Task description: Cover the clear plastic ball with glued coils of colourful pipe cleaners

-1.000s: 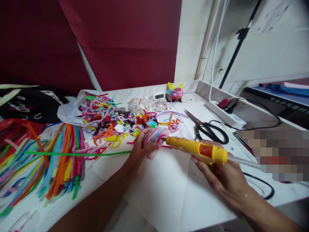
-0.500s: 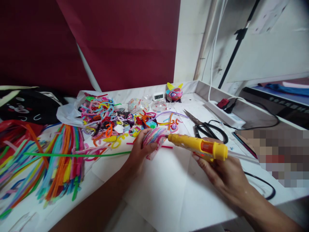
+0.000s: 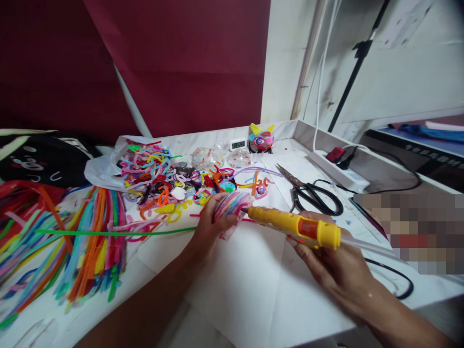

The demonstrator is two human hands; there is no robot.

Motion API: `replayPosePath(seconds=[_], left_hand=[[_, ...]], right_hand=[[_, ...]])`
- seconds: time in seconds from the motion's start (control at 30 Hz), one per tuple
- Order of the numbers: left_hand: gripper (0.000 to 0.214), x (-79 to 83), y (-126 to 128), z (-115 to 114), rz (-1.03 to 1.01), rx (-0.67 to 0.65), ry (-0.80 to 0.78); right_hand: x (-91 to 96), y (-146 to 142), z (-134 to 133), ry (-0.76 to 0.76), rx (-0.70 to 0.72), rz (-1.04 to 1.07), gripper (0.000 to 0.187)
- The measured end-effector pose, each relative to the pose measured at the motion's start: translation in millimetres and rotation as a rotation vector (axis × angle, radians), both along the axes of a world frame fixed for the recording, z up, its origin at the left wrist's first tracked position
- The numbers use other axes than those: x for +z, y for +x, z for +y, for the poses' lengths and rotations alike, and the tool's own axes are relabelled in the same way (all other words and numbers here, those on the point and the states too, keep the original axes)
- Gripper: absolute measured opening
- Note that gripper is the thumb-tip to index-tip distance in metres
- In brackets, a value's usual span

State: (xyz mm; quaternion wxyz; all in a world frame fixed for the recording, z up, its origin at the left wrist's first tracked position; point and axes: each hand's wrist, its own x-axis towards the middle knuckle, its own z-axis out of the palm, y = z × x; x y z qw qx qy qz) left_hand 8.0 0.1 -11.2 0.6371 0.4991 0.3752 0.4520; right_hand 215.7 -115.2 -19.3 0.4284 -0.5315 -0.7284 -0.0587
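Note:
My left hand (image 3: 209, 226) is closed round a ball wrapped in pink and multicoloured pipe cleaners (image 3: 232, 204), held just above the white table (image 3: 246, 290). My right hand (image 3: 329, 263) grips a yellow pen-shaped glue gun (image 3: 293, 226) with an orange window and a clear glue stick at its back. The gun's tip touches the right side of the ball. A long green pipe cleaner (image 3: 116, 232) lies on the table left of my left hand.
Bent pipe-cleaner pieces (image 3: 163, 174) are heaped behind the ball, straight ones (image 3: 83, 241) fanned at the left. Black scissors (image 3: 311, 193), a power strip (image 3: 340, 176), a small clock (image 3: 239, 144), a finished decorated ball (image 3: 262, 139) and black cables lie at the right and back.
The glue gun's tip has shifted slightly left and down along the ball's side. My left hand and the ball have stayed in place.

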Motion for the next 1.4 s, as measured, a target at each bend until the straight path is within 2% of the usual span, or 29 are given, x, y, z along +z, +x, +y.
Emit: replayPosePath(seconds=[0.23, 0.67, 1.4], left_hand=[[0.059, 1.8, -0.1, 0.5, 0.013, -0.008, -0.026], [0.059, 1.2, 1.1, -0.9, 0.003, -0.003, -0.023], [0.061, -1.4, 0.0, 1.2, 0.001, -0.011, -0.029]], right_hand=[[-1.9, -0.9, -0.5, -0.013, 0.019, -0.005, 0.031], [-1.1, 1.9, 0.2, -0.025, -0.047, -0.035, 0.018], [-1.9, 3.4, 0.6, -0.028, -0.066, -0.038, 0.022]])
